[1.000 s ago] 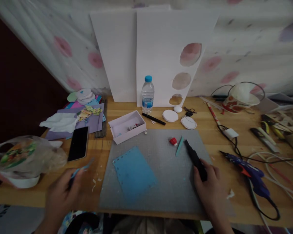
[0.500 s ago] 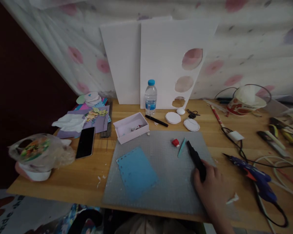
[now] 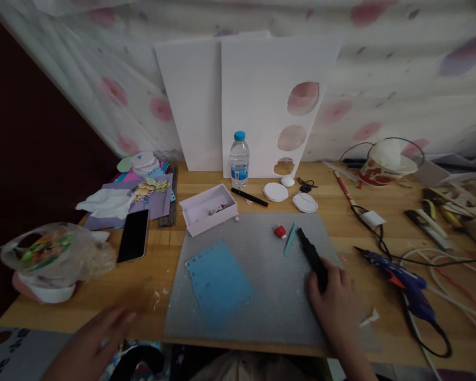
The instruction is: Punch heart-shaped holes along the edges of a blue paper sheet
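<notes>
My right hand (image 3: 335, 299) rests at the right side of the grey cutting mat (image 3: 273, 296), its fingers around the lower end of a long black tool (image 3: 313, 256) shaped like a utility knife. To the left of the tool's tip lie a thin turquoise stick (image 3: 290, 239) and a small red piece (image 3: 280, 232). A blue sheet with a row of holes (image 3: 220, 280) lies flat on the mat's left part. Over the table's front left edge my left hand (image 3: 97, 341), slightly blurred, has its fingers stretched out and nothing visible in them.
A shallow white box (image 3: 208, 211), a black pen (image 3: 249, 197), a water bottle (image 3: 239, 161) and white discs (image 3: 275, 192) stand or lie behind the mat. A phone (image 3: 133, 236) and a plastic bag (image 3: 59, 251) are at left. To the right is a purple glue gun (image 3: 396, 278) with cables.
My left hand has come into view at the lower left. My right hand stays on the black tool. The whole view has shifted slightly.
</notes>
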Demonstrator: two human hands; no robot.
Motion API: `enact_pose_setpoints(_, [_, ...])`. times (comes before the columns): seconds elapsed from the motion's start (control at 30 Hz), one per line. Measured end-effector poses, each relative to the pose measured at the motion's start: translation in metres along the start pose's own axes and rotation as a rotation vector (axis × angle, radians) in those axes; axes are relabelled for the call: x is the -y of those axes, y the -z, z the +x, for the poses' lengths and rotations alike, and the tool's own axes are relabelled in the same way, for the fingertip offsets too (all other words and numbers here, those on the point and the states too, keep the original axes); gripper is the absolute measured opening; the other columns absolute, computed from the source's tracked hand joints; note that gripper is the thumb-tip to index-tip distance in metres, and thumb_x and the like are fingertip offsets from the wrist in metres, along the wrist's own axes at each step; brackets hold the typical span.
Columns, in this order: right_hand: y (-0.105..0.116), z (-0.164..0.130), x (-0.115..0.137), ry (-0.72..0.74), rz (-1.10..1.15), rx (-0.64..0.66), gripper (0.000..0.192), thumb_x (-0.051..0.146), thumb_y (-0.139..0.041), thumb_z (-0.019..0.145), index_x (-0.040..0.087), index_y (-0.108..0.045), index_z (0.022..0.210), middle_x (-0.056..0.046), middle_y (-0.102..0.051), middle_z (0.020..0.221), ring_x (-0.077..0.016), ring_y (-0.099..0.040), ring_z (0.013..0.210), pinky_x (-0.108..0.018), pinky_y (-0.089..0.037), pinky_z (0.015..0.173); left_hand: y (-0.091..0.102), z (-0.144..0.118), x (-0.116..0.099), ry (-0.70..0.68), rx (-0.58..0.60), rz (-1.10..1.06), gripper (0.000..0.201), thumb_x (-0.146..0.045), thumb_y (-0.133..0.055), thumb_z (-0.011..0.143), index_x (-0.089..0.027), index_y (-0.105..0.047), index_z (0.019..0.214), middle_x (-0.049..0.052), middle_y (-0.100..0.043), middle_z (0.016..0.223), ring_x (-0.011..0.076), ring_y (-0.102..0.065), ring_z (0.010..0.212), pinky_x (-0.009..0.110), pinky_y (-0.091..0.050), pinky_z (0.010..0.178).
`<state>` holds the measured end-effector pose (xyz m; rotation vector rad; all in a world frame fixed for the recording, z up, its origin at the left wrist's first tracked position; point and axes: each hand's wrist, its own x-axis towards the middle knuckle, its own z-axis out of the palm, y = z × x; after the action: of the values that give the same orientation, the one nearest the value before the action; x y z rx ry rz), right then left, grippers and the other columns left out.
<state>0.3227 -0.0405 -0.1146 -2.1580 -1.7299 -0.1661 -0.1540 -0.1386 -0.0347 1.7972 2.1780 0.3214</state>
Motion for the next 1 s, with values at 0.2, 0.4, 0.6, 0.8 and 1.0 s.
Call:
enact_pose_setpoints(0.2, [-0.002, -0.004, -0.001, -0.018, 0.004, -0.033, 0.047, 0.039, -0.040, 0.091, 0.010, -0.057, 0.123, -0.016, -0.061, 0.102, -0.0311, -0.056, 0.092, -0.040, -0.044, 0.078, -0.043, 0.053, -0.111, -0.321, 0.075, -0.056, 0.043, -0.042, -0.051, 0.090, -0.023, -0.054, 0.129, 0.010, -0.056, 0.134, 0.0278, -0.052, 0.125, 0.045, -0.045, 0.104])
enact_pose_setpoints(0.4, [-0.005, -0.007, -0.002, 0.012, -0.048, -0.105, 0.041, 0.037, -0.042, 0.092, 0.012, -0.060, 0.120, -0.014, -0.061, 0.107, -0.0298, -0.055, 0.092, -0.039, -0.042, 0.080, -0.094, 0.096, -0.130, -0.280, 0.013, 0.014, 0.065, -0.025, -0.072, 0.074, -0.008, -0.047, 0.132, 0.019, -0.058, 0.121, 0.0343, -0.054, 0.115, 0.051, -0.043, 0.100])
enact_pose_setpoints(0.6, [-0.004, -0.006, 0.003, 0.010, -0.181, -0.083, 0.035, 0.032, -0.044, 0.091, 0.018, -0.060, 0.119, -0.010, -0.063, 0.111, -0.0291, -0.055, 0.089, -0.039, -0.039, 0.077, -0.077, 0.113, -0.131, -0.326, 0.064, -0.144, 0.013, -0.029, -0.060, 0.086, -0.017, -0.060, 0.082, 0.005, -0.060, 0.084, 0.0217, -0.063, 0.081, 0.034, -0.053, 0.073])
enact_pose_setpoints(0.8, [0.004, -0.005, 0.010, 0.036, -0.166, -0.131, 0.033, 0.033, -0.044, 0.091, 0.020, -0.061, 0.116, -0.009, -0.064, 0.112, -0.0295, -0.056, 0.090, -0.042, -0.039, 0.083, -0.066, 0.145, -0.124, -0.442, -0.163, -0.298, 0.015, -0.032, -0.051, 0.093, -0.020, -0.058, 0.097, 0.011, -0.052, 0.135, 0.0241, -0.055, 0.120, 0.038, -0.046, 0.099])
enact_pose_setpoints(1.0, [0.016, 0.040, 0.039, 0.245, -0.103, -0.075, 0.036, 0.031, -0.045, 0.091, 0.022, -0.056, 0.125, -0.009, -0.061, 0.122, -0.0301, -0.057, 0.102, -0.044, -0.040, 0.087, -0.069, 0.169, -0.120, -0.383, -0.165, -0.257, 0.019, -0.033, -0.050, 0.091, -0.019, -0.064, 0.095, 0.008, -0.067, 0.109, 0.0231, -0.065, 0.101, 0.037, -0.053, 0.088])
